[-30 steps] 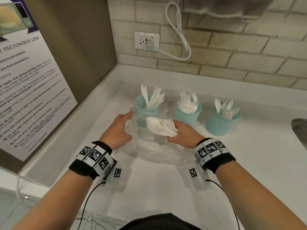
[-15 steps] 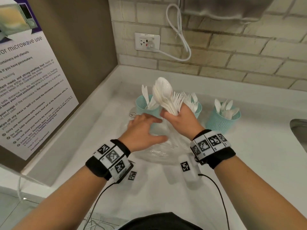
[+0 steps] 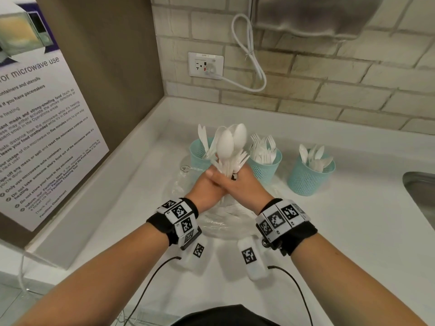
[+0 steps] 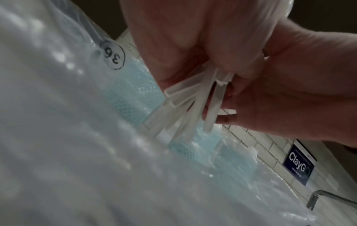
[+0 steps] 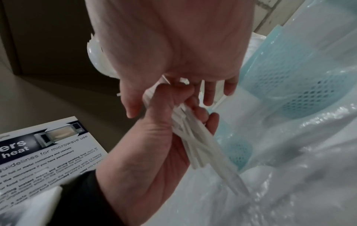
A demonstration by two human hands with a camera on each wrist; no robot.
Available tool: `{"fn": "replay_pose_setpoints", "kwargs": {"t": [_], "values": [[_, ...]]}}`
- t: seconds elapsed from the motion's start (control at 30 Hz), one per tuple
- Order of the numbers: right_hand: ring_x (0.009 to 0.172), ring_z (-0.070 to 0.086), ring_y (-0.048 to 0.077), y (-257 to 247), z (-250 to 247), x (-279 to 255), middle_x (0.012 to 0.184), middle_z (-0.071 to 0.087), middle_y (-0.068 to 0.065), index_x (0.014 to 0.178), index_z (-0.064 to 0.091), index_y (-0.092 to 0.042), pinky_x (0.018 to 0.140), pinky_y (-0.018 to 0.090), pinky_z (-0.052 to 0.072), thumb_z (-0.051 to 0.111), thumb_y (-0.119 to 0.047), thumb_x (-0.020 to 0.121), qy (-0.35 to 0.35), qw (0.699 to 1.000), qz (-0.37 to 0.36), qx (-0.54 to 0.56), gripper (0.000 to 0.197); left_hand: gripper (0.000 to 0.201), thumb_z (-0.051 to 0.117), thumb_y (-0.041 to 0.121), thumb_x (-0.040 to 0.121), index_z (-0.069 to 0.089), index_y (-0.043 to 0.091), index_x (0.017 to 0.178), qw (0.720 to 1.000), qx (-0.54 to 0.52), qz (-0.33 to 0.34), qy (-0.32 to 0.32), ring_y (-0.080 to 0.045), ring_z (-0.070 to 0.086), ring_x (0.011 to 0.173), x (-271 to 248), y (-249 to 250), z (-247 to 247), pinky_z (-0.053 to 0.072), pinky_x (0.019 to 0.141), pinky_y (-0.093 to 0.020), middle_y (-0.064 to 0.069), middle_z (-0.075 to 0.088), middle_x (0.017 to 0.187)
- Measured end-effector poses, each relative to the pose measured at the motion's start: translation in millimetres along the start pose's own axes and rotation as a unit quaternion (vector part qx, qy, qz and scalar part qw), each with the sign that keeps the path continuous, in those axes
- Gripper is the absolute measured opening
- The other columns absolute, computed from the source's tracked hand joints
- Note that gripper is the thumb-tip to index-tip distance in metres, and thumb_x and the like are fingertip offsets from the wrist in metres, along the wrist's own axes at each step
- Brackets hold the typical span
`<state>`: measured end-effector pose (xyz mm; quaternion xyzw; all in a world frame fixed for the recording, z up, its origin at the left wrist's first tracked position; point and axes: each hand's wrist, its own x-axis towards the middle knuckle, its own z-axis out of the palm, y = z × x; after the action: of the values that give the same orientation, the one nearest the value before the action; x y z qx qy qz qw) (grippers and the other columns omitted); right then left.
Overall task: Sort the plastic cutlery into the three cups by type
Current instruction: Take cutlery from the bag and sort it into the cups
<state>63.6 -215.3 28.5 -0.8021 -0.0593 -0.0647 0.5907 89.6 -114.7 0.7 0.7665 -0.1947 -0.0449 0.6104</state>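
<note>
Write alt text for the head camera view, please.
Both hands, left hand and right hand, hold a bundle of white plastic cutlery upright above a clear plastic bag, with three teal cups of sorted cutlery behind on the white counter.

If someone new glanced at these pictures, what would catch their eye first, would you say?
Most likely the upright bunch of white cutlery, spoon bowls on top, gripped at the handles by the right hand and the left hand at centre. Behind it three teal cups of sorted cutlery stand in a row on the white counter, and a crumpled clear plastic bag lies under the hands.
</note>
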Motion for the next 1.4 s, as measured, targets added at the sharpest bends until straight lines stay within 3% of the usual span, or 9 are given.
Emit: {"fn": "replay_pose_setpoints", "kwargs": {"t": [0.07,0.2,0.3,0.4,0.57,0.77,0.9,1.03,1.4], "values": [[0.104,0.062,0.005,-10.0,-3.6,-1.1,0.109,0.066,-0.005,0.114,0.057,-0.022,0.09,0.022,0.051,0.078,-0.031,0.073,0.005,1.0,0.0,0.027,0.047,0.022,0.058,0.002,0.088,0.06,0.001,0.11,1.0,0.003,-0.007,0.007,-0.014,0.063,0.084,0.9,-1.6,-3.4,0.055,0.077,-0.035,-0.014,0.068,0.095],[0.115,0.051,0.004,-38.8,-14.3,0.2,0.125,0.051,-0.008,0.128,0.038,-0.035,0.092,0.013,0.044,0.082,-0.026,0.07,0.103,0.99,-0.08,0.048,0.074,0.02,0.061,0.011,0.09,0.053,0.013,0.109,0.999,0.025,-0.019,-0.007,-0.003,0.058,0.063,1.3,-5.8,-13.4,0.047,0.061,-0.017,0.005,0.061,0.076],[0.118,0.051,0.002,-50.0,-13.3,4.0,0.124,0.055,-0.006,0.128,0.043,-0.034,0.097,0.018,0.043,0.072,-0.024,0.081,0.065,0.983,-0.17,-0.018,0.056,0.025,0.064,0.012,0.086,0.056,0.011,0.11,0.999,0.032,-0.032,-0.013,-0.007,0.061,0.074,-0.2,-12.7,-18.2,0.047,0.067,-0.015,0.004,0.063,0.081],[0.113,0.051,0.0,-33.8,-8.1,10.5,0.118,0.058,-0.005,0.118,0.059,-0.021,0.098,0.015,0.037,0.056,-0.023,0.094,0.04,0.98,-0.164,-0.103,0.025,0.033,0.071,0.014,0.082,0.056,0.015,0.112,0.998,0.014,-0.056,-0.02,-0.008,0.064,0.085,-3.8,-18.0,-19.7,0.048,0.073,-0.017,0.007,0.067,0.092],[0.133,0.031,0.012,3.9,6.0,-0.3,0.138,0.046,-0.002,0.135,0.047,-0.021,0.107,0.023,0.022,0.042,-0.03,0.099,-0.039,0.971,-0.112,-0.206,0.037,0.043,0.067,-0.003,0.081,0.048,0.022,0.111,0.999,0.009,-0.043,-0.027,0.005,0.057,0.082,-6.2,-19.0,-20.7,0.046,0.07,-0.005,0.015,0.059,0.091],[0.128,0.036,0.012,-8.1,-1.0,0.3,0.134,0.04,-0.004,0.143,0.028,-0.032,0.107,0.027,0.031,0.069,-0.026,0.082,-0.014,0.986,-0.13,-0.105,0.074,0.048,0.069,-0.001,0.08,0.054,0.009,0.125,0.998,-0.05,-0.048,-0.002,-0.007,0.062,0.1,-4.0,-22.3,-24.8,0.05,0.077,-0.011,0.004,0.066,0.106],[0.124,0.043,0.007,-12.6,-0.1,2.5,0.13,0.049,-0.005,0.134,0.049,-0.019,0.107,0.024,0.035,0.055,-0.031,0.094,-0.036,0.984,-0.126,-0.119,0.042,0.033,0.07,-0.002,0.079,0.059,0.022,0.1,0.998,-0.055,-0.04,0.017,-0.003,0.063,0.084,1.2,-19.6,-28.3,0.05,0.069,-0.011,0.007,0.066,0.09],[0.117,0.049,0.008,-5.5,6.0,-0.9,0.119,0.052,-0.007,0.129,0.054,-0.014,0.099,0.016,0.034,0.054,-0.025,0.095,-0.066,0.986,-0.087,-0.124,0.035,0.032,0.068,-0.002,0.081,0.057,0.018,0.104,0.998,-0.014,-0.053,-0.031,-0.002,0.061,0.086,1.7,-25.5,-28.6,0.049,0.071,-0.008,0.007,0.064,0.092],[0.128,0.044,0.019,-14.2,1.5,4.8,0.139,0.042,0.003,0.138,0.04,-0.025,0.108,0.05,0.038,0.06,-0.035,0.074,-0.056,0.998,0.02,0.006,0.068,0.033,0.062,-0.002,0.086,0.058,0.028,0.099,0.99,-0.113,-0.061,-0.056,-0.01,0.064,0.085,7.5,-7.9,-31.7,0.055,0.073,-0.016,-0.002,0.067,0.097]]}}
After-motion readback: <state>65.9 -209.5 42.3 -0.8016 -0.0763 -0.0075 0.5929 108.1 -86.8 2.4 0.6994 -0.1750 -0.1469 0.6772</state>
